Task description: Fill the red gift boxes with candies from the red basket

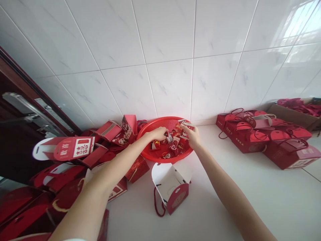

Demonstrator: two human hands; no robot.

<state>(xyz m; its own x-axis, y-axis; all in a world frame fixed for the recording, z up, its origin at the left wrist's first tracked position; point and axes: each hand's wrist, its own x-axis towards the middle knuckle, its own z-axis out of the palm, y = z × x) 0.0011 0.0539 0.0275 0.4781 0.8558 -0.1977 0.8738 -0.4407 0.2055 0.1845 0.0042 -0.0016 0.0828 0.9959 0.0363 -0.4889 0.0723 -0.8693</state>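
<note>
A round red plastic basket [147, 126] stands against the tiled wall with wrapped candies [176, 140] in it. My left hand [160, 134] reaches over its left part, fingers bent down among the candies; what they hold, if anything, is hidden. At the basket's right side, my right hand [191, 134] has its thumb and fingers closed on a red candy packet [185, 124]. In front of the basket sits an open red gift box [177, 197] with a white inside, its flaps up and a dark red cord handle hanging at its left.
Many red boxes [72, 149] are heaped at the left beside a dark door with a metal handle [27, 112]. Closed red boxes with cord handles [240, 134] stand at the right, near a cardboard box [288, 112] of pink-red material.
</note>
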